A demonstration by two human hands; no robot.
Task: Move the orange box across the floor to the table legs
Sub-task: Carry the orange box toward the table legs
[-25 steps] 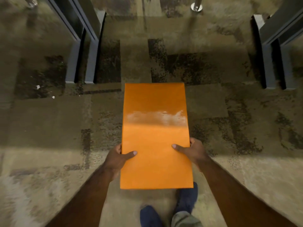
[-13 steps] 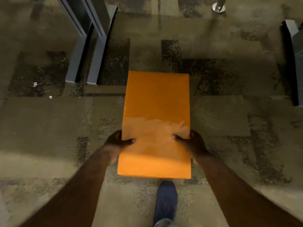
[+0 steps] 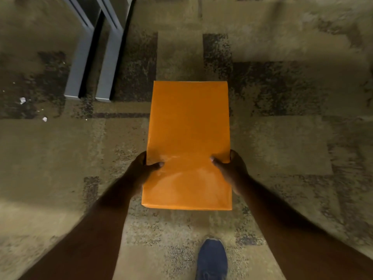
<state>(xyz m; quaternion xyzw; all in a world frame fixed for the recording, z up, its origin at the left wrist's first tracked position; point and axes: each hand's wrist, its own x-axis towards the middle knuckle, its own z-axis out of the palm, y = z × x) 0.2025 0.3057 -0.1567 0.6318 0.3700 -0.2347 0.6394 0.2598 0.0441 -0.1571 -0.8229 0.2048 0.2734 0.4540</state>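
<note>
A long orange box [image 3: 188, 138] with a glossy top fills the middle of the head view, lengthwise away from me, over the patterned carpet. My left hand [image 3: 144, 168] grips its left side near the close end, thumb on top. My right hand [image 3: 229, 168] grips the right side the same way. Two grey metal table legs [image 3: 90, 63] stand side by side at the upper left, their feet level with the box's far end and a short way to its left.
My blue shoe [image 3: 212, 259] is on the carpet below the box's near end. Small white scraps [image 3: 22, 100] lie on the floor at far left. Brown and tan carpet [image 3: 292, 138] spreads to the right of the box.
The box and both hands have travelled forward toward the table legs. The legs on the right have left the view, and only one shoe shows now.
</note>
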